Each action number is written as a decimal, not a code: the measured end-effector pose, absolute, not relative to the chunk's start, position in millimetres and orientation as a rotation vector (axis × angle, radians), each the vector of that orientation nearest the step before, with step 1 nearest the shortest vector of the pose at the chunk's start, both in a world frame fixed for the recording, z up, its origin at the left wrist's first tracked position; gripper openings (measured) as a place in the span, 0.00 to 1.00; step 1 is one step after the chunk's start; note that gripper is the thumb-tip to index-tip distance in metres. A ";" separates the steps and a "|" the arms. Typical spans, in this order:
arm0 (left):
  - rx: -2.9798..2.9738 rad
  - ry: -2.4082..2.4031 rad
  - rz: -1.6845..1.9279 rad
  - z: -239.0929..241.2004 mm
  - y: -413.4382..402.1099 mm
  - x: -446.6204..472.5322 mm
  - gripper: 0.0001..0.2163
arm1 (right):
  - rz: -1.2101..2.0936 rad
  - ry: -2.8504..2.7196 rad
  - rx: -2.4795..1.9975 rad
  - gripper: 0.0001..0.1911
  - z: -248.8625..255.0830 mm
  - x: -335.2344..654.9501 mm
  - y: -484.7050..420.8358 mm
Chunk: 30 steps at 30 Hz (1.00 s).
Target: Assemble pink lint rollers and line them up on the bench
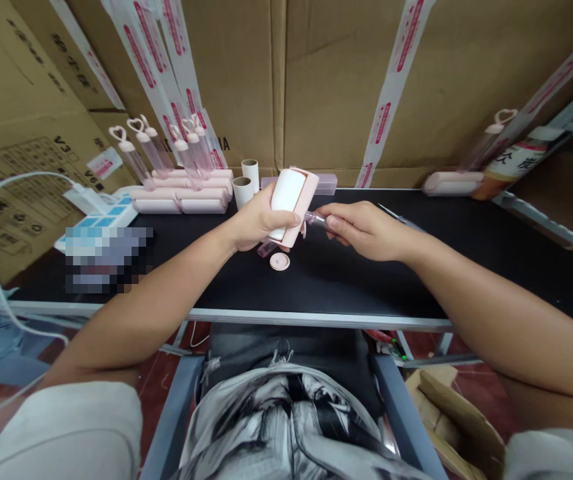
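My left hand [255,223] is wrapped around a pink lint-roller case [291,203] with a white roll showing in it, held just above the black table [316,280]. My right hand [363,230] pinches a clear pinkish handle [316,219] whose end meets the right side of the case. Under the case lie a small round pink cap [279,261] and a short pink tube piece [266,249].
Several finished pink rollers with clear heart-topped handles [181,190] are stacked at the back left, beside two cardboard cores [246,181]. Another roller [453,181] lies at the back right. Tweezers [396,215], a power strip with white cable [103,213], and cardboard boxes [316,80] stand behind.
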<state>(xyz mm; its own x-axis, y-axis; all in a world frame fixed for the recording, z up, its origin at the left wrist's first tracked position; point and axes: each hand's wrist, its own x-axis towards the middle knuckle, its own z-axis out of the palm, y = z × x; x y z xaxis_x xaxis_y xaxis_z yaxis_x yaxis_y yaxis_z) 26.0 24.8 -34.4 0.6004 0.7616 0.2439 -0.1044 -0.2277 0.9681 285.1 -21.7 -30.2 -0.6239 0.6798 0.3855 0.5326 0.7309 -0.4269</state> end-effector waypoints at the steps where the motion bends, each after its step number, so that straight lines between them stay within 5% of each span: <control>1: 1.592 0.537 0.877 -33.6 24.1 25.8 0.30 | 0.381 -2.390 -0.923 0.23 -28.4 284.2 -24.0; 16: 1.589 0.547 0.958 -36.4 14.6 31.4 0.37 | 0.062 -2.463 -1.020 0.17 -16.5 278.2 -38.4; 30: 1.788 0.511 1.100 -45.1 19.1 25.7 0.40 | -0.219 -2.527 -1.165 0.26 -16.4 274.8 -46.9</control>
<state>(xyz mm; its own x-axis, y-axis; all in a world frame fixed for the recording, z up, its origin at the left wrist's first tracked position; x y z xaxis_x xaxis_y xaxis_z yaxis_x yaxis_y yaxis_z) 25.7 19.1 -45.1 0.5097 0.7277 0.4590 -0.1188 -0.4688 0.8753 274.8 -46.9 -16.4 -0.6015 0.7060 0.3739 0.7598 0.6502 -0.0053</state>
